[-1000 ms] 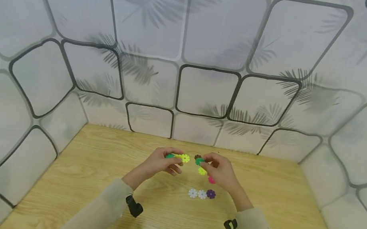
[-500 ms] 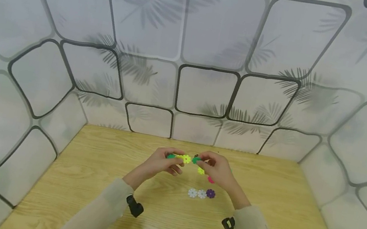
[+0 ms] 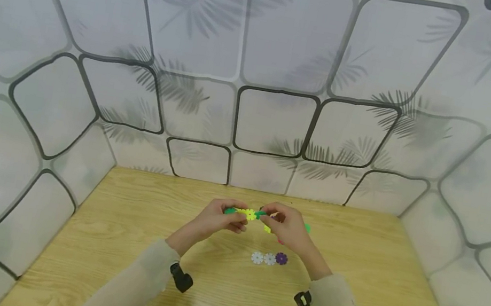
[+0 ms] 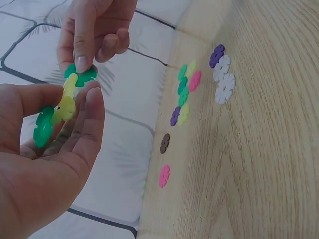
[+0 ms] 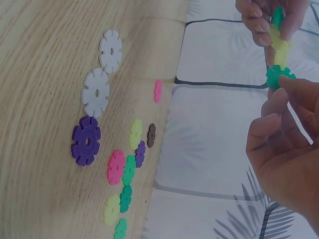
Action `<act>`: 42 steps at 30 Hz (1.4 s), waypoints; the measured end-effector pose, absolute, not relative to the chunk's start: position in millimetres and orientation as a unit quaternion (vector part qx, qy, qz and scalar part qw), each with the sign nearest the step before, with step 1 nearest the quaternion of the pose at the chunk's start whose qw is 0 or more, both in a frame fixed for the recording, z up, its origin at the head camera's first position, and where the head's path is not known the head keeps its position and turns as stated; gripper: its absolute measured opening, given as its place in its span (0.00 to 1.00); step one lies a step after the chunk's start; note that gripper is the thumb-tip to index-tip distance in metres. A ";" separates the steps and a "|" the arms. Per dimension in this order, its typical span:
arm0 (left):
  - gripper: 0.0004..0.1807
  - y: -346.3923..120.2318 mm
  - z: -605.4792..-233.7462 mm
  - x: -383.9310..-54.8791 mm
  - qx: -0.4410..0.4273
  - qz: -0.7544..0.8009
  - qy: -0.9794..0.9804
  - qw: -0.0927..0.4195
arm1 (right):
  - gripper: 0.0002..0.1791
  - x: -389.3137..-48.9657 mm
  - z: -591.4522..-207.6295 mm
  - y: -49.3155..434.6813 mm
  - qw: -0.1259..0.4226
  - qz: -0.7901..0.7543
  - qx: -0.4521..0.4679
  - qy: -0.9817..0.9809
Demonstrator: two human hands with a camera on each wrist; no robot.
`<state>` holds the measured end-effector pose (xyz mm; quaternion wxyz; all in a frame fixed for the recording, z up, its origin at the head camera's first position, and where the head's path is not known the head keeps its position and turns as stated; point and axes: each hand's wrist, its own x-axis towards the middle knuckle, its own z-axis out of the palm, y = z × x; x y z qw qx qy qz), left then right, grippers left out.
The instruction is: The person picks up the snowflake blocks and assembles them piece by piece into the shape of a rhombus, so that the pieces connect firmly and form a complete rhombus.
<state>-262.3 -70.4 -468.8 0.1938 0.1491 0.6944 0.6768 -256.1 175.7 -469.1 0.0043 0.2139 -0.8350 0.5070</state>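
Observation:
My left hand [image 3: 215,217] pinches a short chain of notched flower-shaped plastic discs between thumb and fingers, raised above the table. The chain has a green disc [image 4: 44,127] at the palm side and yellow discs [image 4: 64,110] toward the right hand. Between thumb and fingertips, my right hand [image 3: 287,228] pinches another green disc [image 5: 277,76]. Its edge meets the free end of the yellow part, the discs set at an angle to each other. In the head view, fingers hide part of both green discs.
On the wooden table [image 3: 222,290] lie two white discs [image 5: 95,93] and a purple disc [image 5: 86,141] in a row. Farther back are scattered pink [image 5: 116,167], yellow, green, purple and brown [image 5: 151,135] discs. Patterned panels [image 3: 275,123] rise behind and at the sides.
My right hand has moved slightly left, bringing its green disc from apart to the end of the yellow chain and turning it more edge-on. The left hand has stayed nearly still.

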 end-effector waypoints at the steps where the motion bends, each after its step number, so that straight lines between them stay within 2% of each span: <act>1: 0.21 -70.0 -469.1 -262.3 0.150 0.679 0.693 0.191 | 0.08 -256.0 -469.1 175.1 0.005 0.510 0.213 -0.834; 7: 0.19 -67.7 -468.2 -261.4 0.160 0.688 0.685 0.175 | 0.10 -254.2 -465.1 171.9 0.008 0.530 0.204 -0.823; 16: 0.18 -66.0 -468.4 -260.8 0.172 0.701 0.669 0.177 | 0.13 -252.6 -463.0 169.5 -0.022 0.555 0.189 -0.810; 32: 0.22 -67.3 -469.3 -257.6 0.163 0.689 0.680 0.192 | 0.12 -251.3 -466.0 169.9 -0.031 0.544 0.171 -0.821; 42: 0.23 -64.9 -467.3 -258.0 0.161 0.677 0.691 0.196 | 0.11 -252.8 -467.3 166.8 -0.004 0.526 0.189 -0.829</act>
